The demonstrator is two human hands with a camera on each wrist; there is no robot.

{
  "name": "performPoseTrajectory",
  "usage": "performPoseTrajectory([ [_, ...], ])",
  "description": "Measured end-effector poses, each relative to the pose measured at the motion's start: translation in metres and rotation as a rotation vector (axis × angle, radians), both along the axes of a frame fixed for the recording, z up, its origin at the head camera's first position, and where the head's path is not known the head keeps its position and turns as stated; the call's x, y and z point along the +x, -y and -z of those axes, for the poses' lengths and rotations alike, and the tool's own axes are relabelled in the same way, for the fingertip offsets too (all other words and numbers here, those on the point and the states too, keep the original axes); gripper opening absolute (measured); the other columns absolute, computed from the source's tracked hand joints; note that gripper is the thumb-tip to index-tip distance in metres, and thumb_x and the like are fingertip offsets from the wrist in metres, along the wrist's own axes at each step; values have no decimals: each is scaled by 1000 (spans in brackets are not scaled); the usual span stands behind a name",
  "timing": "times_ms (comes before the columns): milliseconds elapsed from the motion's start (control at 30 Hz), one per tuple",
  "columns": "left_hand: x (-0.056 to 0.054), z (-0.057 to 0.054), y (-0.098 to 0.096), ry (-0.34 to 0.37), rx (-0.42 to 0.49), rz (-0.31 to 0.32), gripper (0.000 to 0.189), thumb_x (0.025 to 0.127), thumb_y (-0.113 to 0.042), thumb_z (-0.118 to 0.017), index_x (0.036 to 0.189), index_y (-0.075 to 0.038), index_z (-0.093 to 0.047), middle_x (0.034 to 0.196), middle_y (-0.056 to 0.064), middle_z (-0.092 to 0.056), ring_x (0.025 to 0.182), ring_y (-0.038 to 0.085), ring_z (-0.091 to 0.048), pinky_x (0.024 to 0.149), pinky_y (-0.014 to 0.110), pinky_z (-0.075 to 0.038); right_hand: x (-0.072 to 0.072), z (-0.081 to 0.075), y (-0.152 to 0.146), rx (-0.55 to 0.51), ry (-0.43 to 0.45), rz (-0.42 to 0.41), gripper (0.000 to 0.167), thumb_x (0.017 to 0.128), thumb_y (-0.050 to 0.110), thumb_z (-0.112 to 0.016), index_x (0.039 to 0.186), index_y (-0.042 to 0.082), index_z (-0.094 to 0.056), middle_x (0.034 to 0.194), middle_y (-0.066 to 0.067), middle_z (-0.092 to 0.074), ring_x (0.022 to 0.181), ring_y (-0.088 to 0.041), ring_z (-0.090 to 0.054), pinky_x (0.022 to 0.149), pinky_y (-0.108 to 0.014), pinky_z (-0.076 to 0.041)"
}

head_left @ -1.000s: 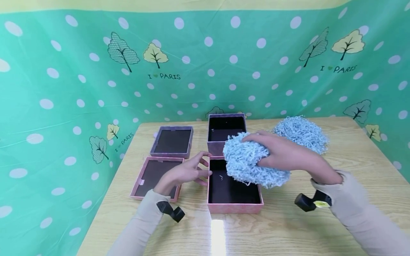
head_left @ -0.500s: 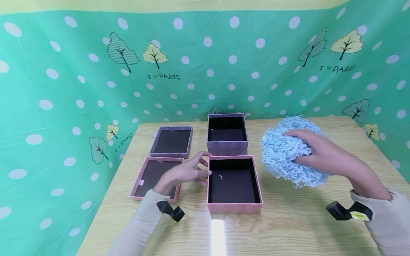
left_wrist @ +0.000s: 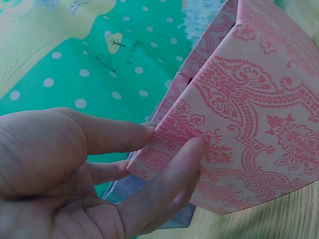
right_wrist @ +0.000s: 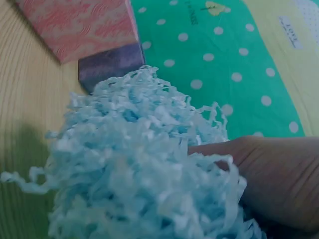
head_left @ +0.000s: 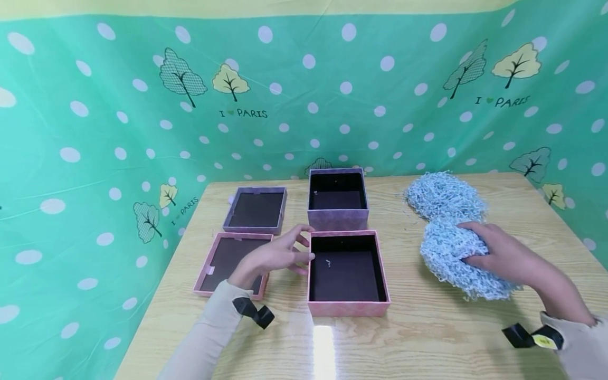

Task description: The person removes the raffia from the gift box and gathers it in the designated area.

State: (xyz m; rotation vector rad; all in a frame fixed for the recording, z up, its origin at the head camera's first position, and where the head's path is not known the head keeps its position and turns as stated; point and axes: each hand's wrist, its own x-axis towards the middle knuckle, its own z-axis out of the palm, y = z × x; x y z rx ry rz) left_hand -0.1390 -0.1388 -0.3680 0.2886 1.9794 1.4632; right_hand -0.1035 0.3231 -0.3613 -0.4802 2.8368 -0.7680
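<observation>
My right hand grips a clump of light blue shredded paper on the right side of the table. The thumb sinks into the strands in the right wrist view, while the other fingers are hidden. Just behind lies a second pile of blue shredded paper, which the held clump appears to meet. With relaxed fingers, my left hand touches the outer left wall of a pink box. The left wrist view shows its fingertips against the patterned wall. Inside the box is a small pale shred.
Behind the pink box stands a purple box with a dark inside. A purple lid and a pink lid lie upturned at left on the wooden table. A green dotted cloth hangs behind and at the sides.
My right hand has carried the blue shredded paper from over the pink box to the right and down toward the other pile. The left hand has stayed at the pink box.
</observation>
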Motion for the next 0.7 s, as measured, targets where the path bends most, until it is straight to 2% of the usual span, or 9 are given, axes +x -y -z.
performPoseTrajectory([
  [167,1,-1,0,4,4,8,59,103,2,-59,153,-7,-30,139,31,-35,94,27,-65,83,48,-62,6,12,-15,48,77,40,69,89,0,-76,144,-13,-37,128,-48,-40,112,-66,-44,83,-73,-48],
  [367,1,-2,0,-2,2,13,57,103,2,-59,152,-7,-32,137,29,-38,94,26,-65,83,48,-62,5,27,-26,97,170,69,69,91,4,-73,144,-15,-33,124,-52,-34,110,-70,-42,80,-73,-48],
  [500,1,-1,0,-2,-2,10,56,103,2,-59,152,-8,-32,134,26,-40,94,26,-65,84,49,-61,4,36,-31,123,233,76,73,92,10,-74,144,-17,-30,123,-53,-31,110,-71,-40,81,-72,-48],
  [700,1,0,1,-2,4,10,56,102,4,-58,151,-6,-32,131,25,-40,93,26,-64,85,50,-61,4,41,-31,136,277,96,80,93,16,-75,146,-16,-26,126,-55,-25,114,-74,-34,85,-77,-44],
])
